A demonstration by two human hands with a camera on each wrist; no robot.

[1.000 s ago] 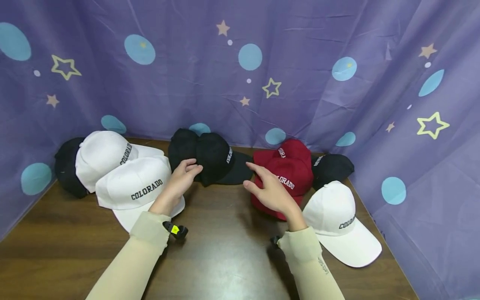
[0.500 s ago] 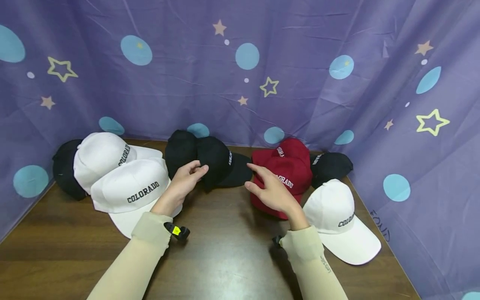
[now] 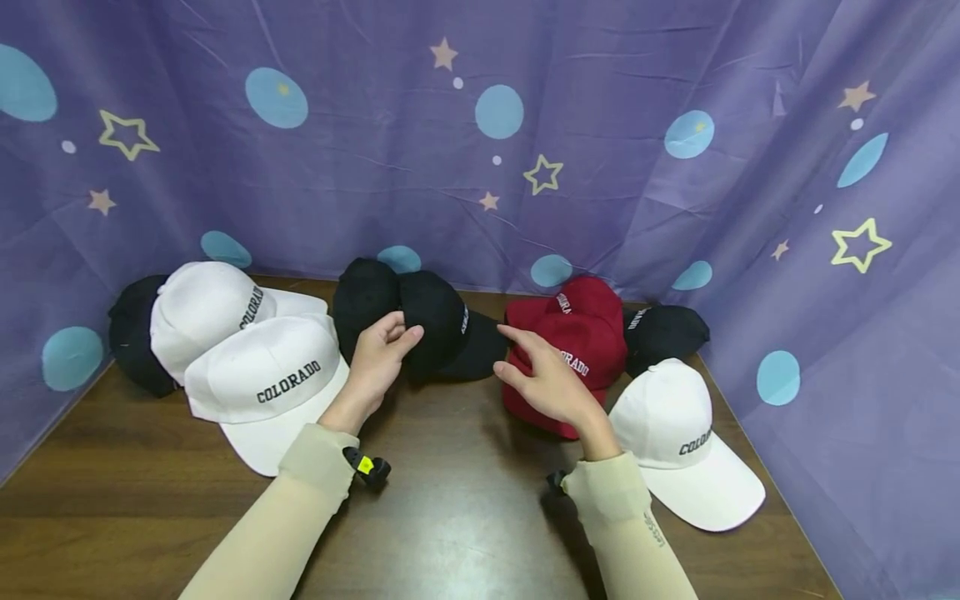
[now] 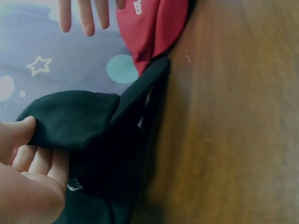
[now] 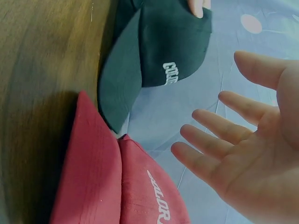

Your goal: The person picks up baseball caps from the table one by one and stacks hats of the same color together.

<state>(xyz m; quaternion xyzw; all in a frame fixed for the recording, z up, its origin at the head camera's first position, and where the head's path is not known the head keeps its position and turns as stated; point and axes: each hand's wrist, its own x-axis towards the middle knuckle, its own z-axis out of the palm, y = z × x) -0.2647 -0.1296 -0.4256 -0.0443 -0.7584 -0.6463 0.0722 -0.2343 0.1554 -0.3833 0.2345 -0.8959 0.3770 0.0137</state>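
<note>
Front black cap (image 3: 427, 304): shifting slightly rightward and toward the viewer since the frame a second ago; it is sitting near the middle of the table's (image 3: 450, 508) far edge, its brim (image 3: 480, 350) pointing right; whether its rim is lifting or resting, the views are leaving unclear

Left hand (image 3: 377, 362): pinching the cap's cloth edge, thumb (image 4: 23, 133) pressing one face and fingers curling against the other, probably because that thin edge is offering a firm hold without crushing the crown

Right hand (image 3: 551, 383): hovering near the brim's tip, fingers straight and spread, holding nothing, perhaps leaving the brim free

Rear black cap (image 3: 363, 300): standing on the front cap's left by the far edge, partly hiding behind it

Red caps (image 3: 600, 333): overlapping right of the far edge's middle, likely crowding together to save room

Far right corner: another black cap (image 3: 667, 337) lying there, with a white cap (image 3: 663, 412) sitting nearer along the right edge, brim pointing toward the viewer

Far left corner: two white caps (image 3: 255, 371) overlapping in front of a dark cap (image 3: 135, 333), their lettering facing outward, seemingly for reading

Curtain (image 3: 360, 150): hanging behind the far edge
</note>
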